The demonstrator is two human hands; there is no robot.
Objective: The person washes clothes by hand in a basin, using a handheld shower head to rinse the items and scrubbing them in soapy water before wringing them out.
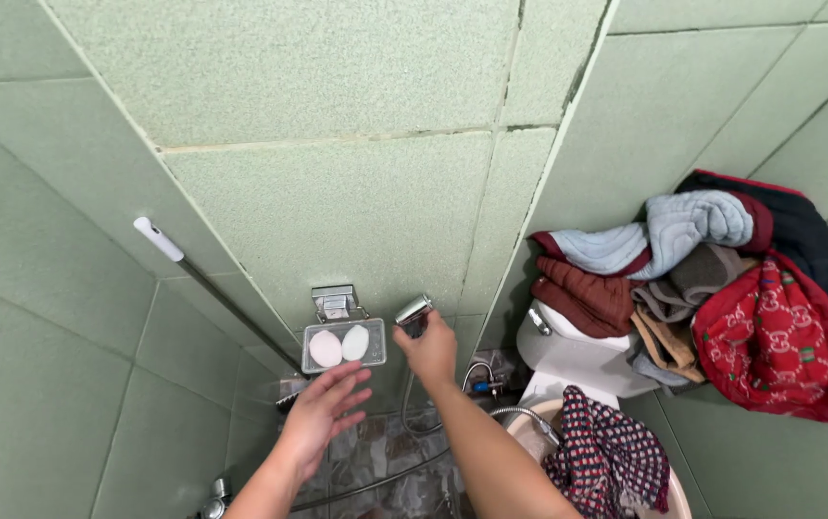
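A person's right hand point(428, 348) was closed around the chrome head of a hand-held bidet sprayer point(413, 312), holding it up against the pale green tiled wall point(337, 192), just right of a wall-mounted clear soap dish point(343, 344) on a chrome bracket. Two oval bars of soap point(340, 345), one pinkish and one white, lay side by side in the dish. The left hand point(323, 408) hovered open just below the dish, fingers spread and loosely extended, gripping nothing and touching neither dish nor sprayer.

The sprayer's flexible metal hose point(404, 413) dropped from under the right hand and looped low toward the dark patterned floor tiles. To the left, a long dark-handled tool with a white tip point(158, 237) leaned slantwise across the wall. To the right stood a white toilet cistern point(568, 356), with a heap of folded towels and clothes point(683, 279) in pale blue, maroon, grey and tan stacked above it, and a red patterned cloth point(775, 341) hanging off the pile's right side. A checked red, white and dark garment point(606, 452) was draped over the toilet bowl's rim, near the person's right forearm.
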